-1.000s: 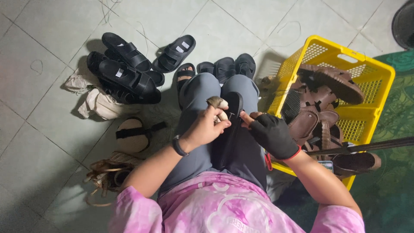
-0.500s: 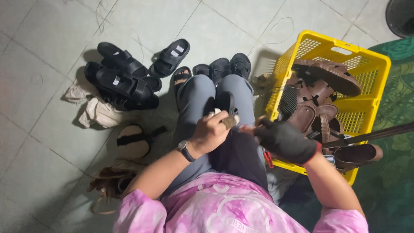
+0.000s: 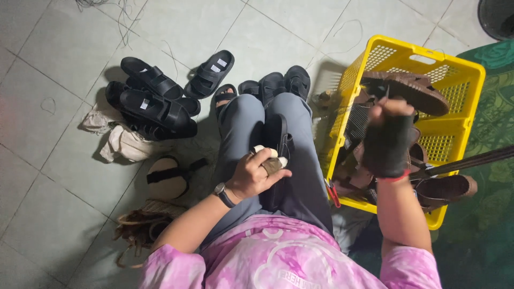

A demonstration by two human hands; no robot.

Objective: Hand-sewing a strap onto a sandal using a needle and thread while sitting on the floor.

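A black sandal [image 3: 279, 135] lies lengthwise on my lap, on grey trousers. My left hand [image 3: 261, 174], with pale tape on two fingertips and a watch on the wrist, grips the sandal's near end. My right hand [image 3: 387, 140] wears a black fingerless glove and is raised over the yellow plastic basket [image 3: 455, 61] at my right. Its fingers are curled just below a brown sandal [image 3: 413, 90] on top of the pile, and the palm is hidden. The basket holds several brown sandals.
Several black sandals [image 3: 152, 104] lie on the tiled floor to the left, with more [image 3: 274, 83] by my feet. A pale cloth bundle [image 3: 126, 144], a beige sandal [image 3: 166, 179] and woven sandals [image 3: 140, 225] lie nearer. A dark rod [image 3: 471, 159] crosses the basket above a green mat [image 3: 490, 225].
My right hand has left the sandal on my lap and moved right and up, over the basket. My left hand stays on the black sandal.
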